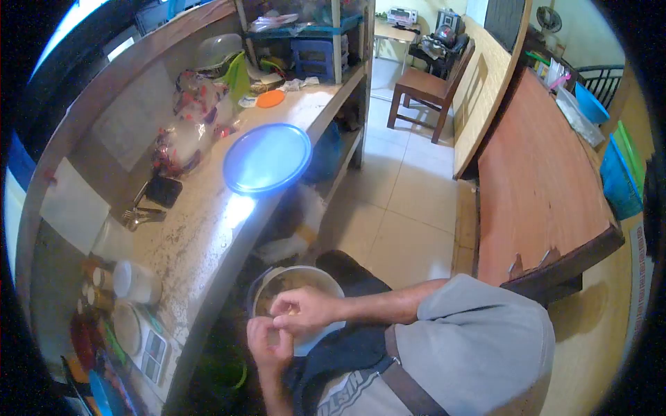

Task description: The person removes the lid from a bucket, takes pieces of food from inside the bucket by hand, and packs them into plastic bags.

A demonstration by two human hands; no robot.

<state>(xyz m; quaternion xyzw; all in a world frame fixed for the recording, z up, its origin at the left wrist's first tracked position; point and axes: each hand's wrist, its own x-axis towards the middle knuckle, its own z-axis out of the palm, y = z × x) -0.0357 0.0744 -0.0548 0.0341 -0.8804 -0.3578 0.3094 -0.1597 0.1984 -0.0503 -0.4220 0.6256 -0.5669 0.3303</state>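
Note:
Both hands are over a white bucket (pixel 333 277) that stands between my legs. My right hand (pixel 309 308) reaches in from the right, its fingertips pinched together around something small and brownish that I cannot make out. Right beside it, my left hand (pixel 269 341) comes up from below with curled fingers, close to or touching the right fingertips. Whatever the left fingers hold, if anything, is hidden. Some brownish content shows inside the bucket, too blurred to name.
Left of me runs a worktop with a round blue lid (pixel 268 159), a digital scale (pixel 149 350), a white tub (pixel 137 281), an orange lid (pixel 270 99) and plastic bags (pixel 184 142). A wooden table (pixel 541 180) stands right; a chair (pixel 430 87) is farther back.

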